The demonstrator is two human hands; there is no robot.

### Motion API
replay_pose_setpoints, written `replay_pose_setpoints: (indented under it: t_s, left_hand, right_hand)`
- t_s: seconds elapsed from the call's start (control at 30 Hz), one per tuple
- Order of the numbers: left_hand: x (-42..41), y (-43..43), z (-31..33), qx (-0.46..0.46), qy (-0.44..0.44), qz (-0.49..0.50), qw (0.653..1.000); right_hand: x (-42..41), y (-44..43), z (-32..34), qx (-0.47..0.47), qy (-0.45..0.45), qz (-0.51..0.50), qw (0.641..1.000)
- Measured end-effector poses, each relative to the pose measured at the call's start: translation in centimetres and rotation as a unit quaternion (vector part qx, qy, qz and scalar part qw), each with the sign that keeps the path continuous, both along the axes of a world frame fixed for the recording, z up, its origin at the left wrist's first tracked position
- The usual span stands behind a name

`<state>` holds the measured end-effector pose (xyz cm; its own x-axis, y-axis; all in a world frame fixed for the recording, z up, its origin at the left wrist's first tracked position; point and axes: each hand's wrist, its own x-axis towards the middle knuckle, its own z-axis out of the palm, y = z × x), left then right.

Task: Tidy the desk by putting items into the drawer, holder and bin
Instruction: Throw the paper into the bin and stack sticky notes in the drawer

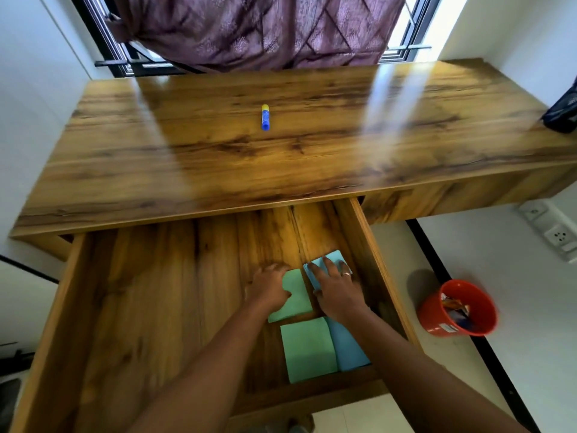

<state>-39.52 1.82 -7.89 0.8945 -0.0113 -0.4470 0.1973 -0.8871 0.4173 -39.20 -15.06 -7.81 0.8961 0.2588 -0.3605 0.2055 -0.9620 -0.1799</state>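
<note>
As both hands reach into the open drawer (156, 307), the left hand (268, 287) holds the left edge of a green paper pad (298, 296), its fingers curled and the thumb lying over the pad. The right hand (335, 289), wearing a ring (346, 273), presses a blue paper pad (335, 255) with its fingers straight and spread, grasping nothing. The two pads lie side by side in the right part of the drawer, the blue one tilted and close to the right wall. Nearer the drawer front, a second green pad (309, 348) and a second blue pad (348, 348) lie edge to edge. On the wooden surface (218, 151) above, a blue-and-yellow glue stick (265, 117) lies alone near the middle; a dark object (562, 110) sits at the far right edge, cut off by the frame. A red bin (434, 320) holding wrappers stands on the floor to the right of the drawer, below wall sockets (552, 229). A purple curtain (259, 29) hangs over the window behind.
</note>
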Motion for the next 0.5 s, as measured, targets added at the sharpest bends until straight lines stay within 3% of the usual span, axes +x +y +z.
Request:
replay_pose_setpoints:
  t_s: [0.17,0.5]
  left_hand:
    - [-2.3,0.4,-1.4,0.053,-0.022,-0.008,0.998]
    - [-3.1,-1.3,-0.9,0.065,-0.039,-0.04,0.996]
  right_hand:
    - [1.8,0.2,0.2,-0.037,0.03,0.017,0.999]
    - [-0.1,-0.3,0.7,-0.035,0.028,-0.029,0.999]
